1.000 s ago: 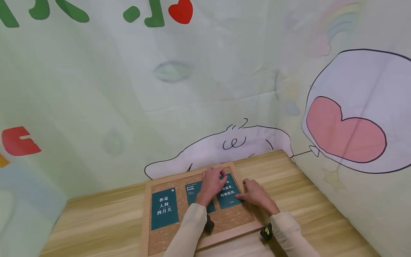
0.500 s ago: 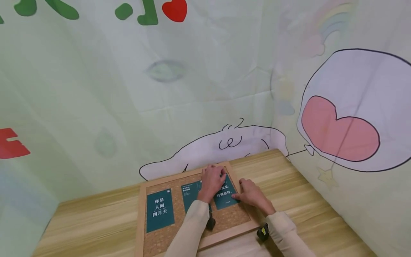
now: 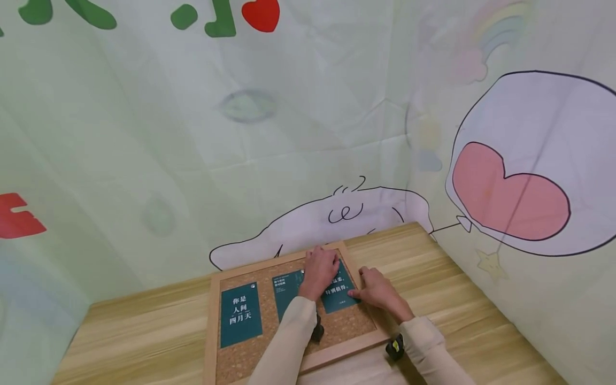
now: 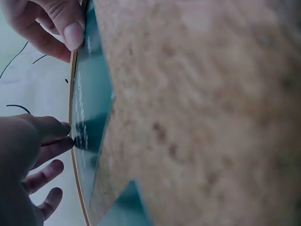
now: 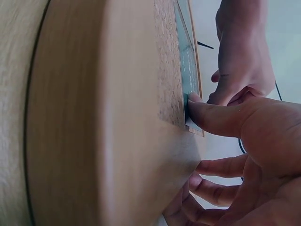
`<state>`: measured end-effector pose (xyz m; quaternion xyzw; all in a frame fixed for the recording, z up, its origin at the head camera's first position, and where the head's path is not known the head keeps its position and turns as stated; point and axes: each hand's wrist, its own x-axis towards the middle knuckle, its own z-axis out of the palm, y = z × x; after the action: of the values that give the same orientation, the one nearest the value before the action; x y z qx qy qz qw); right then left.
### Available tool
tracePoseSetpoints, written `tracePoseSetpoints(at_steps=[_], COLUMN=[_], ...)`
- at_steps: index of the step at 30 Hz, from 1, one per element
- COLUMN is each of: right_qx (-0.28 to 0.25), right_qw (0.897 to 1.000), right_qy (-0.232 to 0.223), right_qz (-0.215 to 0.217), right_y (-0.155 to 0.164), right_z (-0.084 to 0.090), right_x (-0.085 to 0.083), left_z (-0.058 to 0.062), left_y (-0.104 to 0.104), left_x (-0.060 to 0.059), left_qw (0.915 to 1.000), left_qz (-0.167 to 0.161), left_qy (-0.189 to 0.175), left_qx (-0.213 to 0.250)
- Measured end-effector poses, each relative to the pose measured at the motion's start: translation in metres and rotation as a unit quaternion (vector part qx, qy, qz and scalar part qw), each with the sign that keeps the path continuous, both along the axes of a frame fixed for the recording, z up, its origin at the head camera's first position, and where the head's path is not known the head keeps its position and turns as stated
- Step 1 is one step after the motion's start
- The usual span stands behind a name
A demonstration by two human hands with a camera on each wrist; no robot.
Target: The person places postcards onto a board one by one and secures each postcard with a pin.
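A wood-framed corkboard (image 3: pixel 343 351) lies on the table, with three dark green cards on it. Over the top of the right card (image 3: pixel 340 305) is my left hand (image 3: pixel 318 274). In the left wrist view its thumb and index tips meet the card close together; whether they pinch a pin is hidden. My right hand (image 3: pixel 382 293) grips the board's right edge, thumb pressing on the card (image 5: pixel 189 70) and fingers bent against the frame's side. Small pale pins show on the left card (image 3: pixel 240 318) and the middle card (image 3: pixel 285 293), near their top right corners.
The light wooden table (image 3: pixel 144 321) runs around the board on both sides. A printed fabric backdrop (image 3: pixel 168 133) rises right behind and along the right side, with a balloon drawing (image 3: pixel 510 198).
The head view has shifted slightly, so the whole scene sits a little further left. My left hand has straightened a little and moved slightly over the card top; my right hand stays at the edge.
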<state>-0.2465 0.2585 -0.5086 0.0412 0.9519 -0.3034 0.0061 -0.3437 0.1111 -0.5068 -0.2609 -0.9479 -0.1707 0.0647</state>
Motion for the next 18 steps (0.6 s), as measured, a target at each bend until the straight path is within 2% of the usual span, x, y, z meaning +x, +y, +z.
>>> tracePoseSetpoints(at_steps=[8,18], right_qx=[0.003,0.002], right_qw=[1.000,1.000], right_qy=[-0.003,0.001], right_qz=[0.000,0.003], right_y=[0.0002,0.0013], right_z=[0.0011,-0.0020], right_x=[-0.0003,-0.0006], left_z=[-0.0020,-0.0021], left_y=[0.0041,0.0047], left_x=[-0.0030,-0.0033], left_qw=[0.9991,0.9991], left_qz=[0.003,0.003], left_qy=[0.022,0.015], left_qx=[-0.037,-0.039])
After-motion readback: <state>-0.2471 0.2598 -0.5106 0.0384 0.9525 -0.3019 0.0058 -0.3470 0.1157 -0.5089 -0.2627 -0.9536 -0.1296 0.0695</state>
